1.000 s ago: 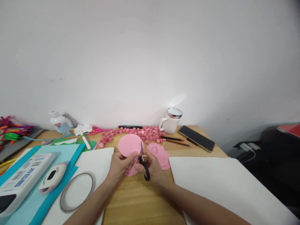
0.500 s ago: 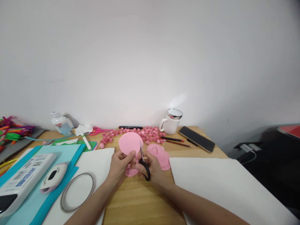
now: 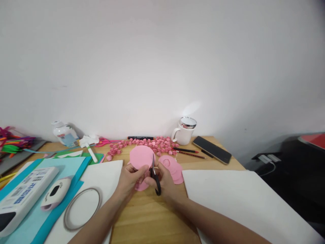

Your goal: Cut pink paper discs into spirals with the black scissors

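Observation:
A round pink paper disc (image 3: 141,157) is pinched at its lower edge by my left hand (image 3: 130,176), thumb on top. My right hand (image 3: 164,180) is closed around black-handled scissors (image 3: 155,179), whose blades point up along the disc's right edge. Part of another pink paper piece (image 3: 141,185) lies on the table under my hands. Right beside my right hand rest several pink paper circles (image 3: 173,167), overlapping. Behind the disc spreads a heap of small rolled pink paper flowers (image 3: 162,145).
A white mug (image 3: 185,131), pencils (image 3: 190,154) and a phone (image 3: 212,150) stand or lie at the back right. White sheets (image 3: 223,196) cover the right side. Blue paper (image 3: 68,169), a tape roll (image 3: 81,208) and a white bottle (image 3: 64,134) are on the left.
The disc has shifted slightly downward and turned a little in my left hand. The scissors' blades look closer together along its right edge.

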`<state>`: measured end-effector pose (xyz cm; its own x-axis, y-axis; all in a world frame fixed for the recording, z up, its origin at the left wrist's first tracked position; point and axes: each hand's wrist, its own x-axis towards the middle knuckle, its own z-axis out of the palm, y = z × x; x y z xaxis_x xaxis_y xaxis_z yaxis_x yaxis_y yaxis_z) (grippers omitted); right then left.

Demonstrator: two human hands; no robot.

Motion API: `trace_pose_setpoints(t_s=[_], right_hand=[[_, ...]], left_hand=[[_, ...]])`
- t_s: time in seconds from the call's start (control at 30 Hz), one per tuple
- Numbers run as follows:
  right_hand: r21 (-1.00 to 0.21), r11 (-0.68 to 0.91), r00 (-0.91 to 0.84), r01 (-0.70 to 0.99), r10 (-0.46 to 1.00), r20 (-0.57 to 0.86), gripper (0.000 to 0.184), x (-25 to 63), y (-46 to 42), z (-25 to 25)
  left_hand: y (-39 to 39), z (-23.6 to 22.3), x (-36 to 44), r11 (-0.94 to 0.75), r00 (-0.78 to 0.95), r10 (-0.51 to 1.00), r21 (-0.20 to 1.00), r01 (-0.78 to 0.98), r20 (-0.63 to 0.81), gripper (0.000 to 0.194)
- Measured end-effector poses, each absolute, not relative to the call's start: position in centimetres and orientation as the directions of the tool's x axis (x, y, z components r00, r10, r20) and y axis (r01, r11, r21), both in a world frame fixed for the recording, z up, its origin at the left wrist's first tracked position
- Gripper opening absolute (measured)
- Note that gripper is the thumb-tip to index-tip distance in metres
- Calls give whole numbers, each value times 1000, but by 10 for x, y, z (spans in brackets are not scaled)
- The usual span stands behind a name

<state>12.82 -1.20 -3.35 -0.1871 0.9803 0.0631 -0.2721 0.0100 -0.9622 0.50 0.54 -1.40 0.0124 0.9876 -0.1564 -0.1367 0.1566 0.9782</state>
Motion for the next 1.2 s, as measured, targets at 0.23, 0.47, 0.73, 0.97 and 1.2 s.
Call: trace_pose_setpoints(t_s=[0.23,0.47,0.73,0.97,1.2], right_hand=[[-966,27,-190,-257,979,78,36,128,-12,-33],[-964,-6,-200,-266,978,49,35,128,-12,-33],[-961,-38,-188,-274,982,14,34,128,-14,-30],[-967,-8,-173,-253,984,37,30,128,-11,-34],[-972,-31,-214,-232,977,20,27,129,-14,-35]], left_hand=[[4,-10,5,128,15,992,985,-112,-127,37],[4,-9,6,112,23,994,985,-134,-110,39],[5,-12,4,99,23,995,987,-129,-96,40],[6,-14,2,91,50,995,976,-197,-83,33],[8,-14,2,102,113,991,938,-330,-68,22]])
